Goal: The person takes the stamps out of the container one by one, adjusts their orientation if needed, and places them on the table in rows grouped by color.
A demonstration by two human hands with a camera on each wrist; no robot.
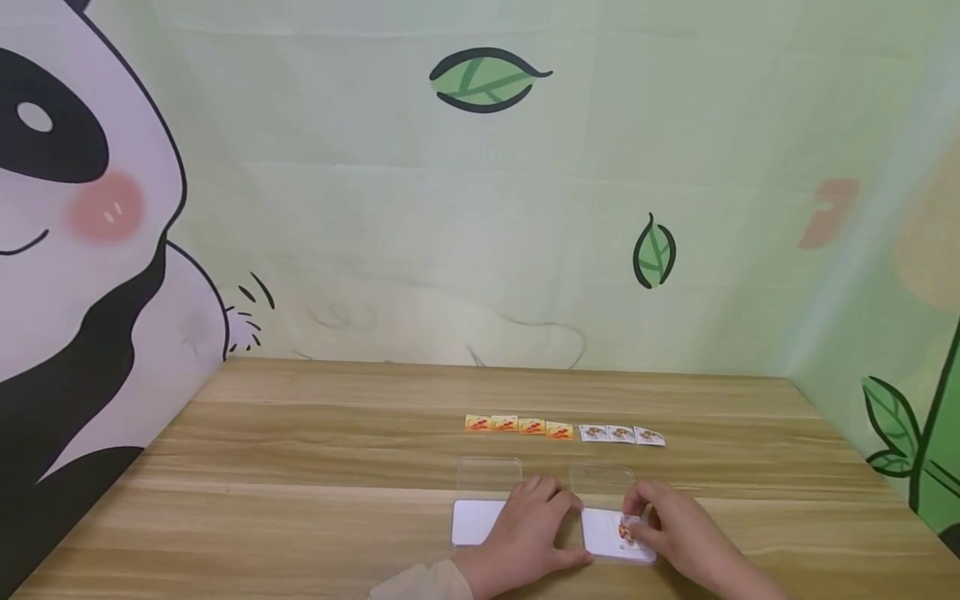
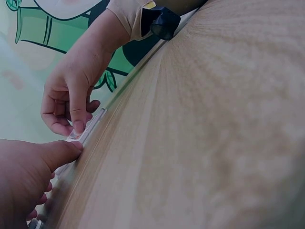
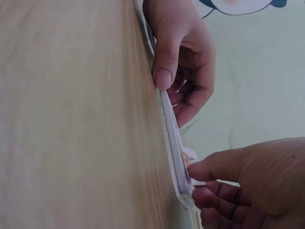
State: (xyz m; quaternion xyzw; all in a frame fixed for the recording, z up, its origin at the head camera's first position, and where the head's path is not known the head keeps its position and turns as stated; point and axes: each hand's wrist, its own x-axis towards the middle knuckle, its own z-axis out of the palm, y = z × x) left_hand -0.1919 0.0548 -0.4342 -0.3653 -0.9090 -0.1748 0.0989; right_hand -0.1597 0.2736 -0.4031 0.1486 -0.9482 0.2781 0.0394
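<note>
In the head view, a white card stack (image 1: 602,530) lies in a clear plastic case, its transparent lid (image 1: 602,477) folded out behind it. My left hand (image 1: 525,529) grips this case by its left end, thumb at the near corner and fingertips at the far one. With thumb and fingers, my right hand (image 1: 678,529) pinches a small stamp-like picture (image 1: 626,533) at the right part of the white surface. Its serrated edge shows below my right thumb in the right wrist view, against the clear case (image 3: 172,157). My palm hides part of a second white stack (image 1: 472,522).
Behind the cases, several orange-yellow stamp-like pictures (image 1: 532,427) lie in a row, with three white ones bearing brown prints (image 1: 620,434) to their right. Another clear lid (image 1: 489,473) stands out at the left. The wooden table (image 1: 300,467) meets a printed cloth backdrop (image 1: 360,167).
</note>
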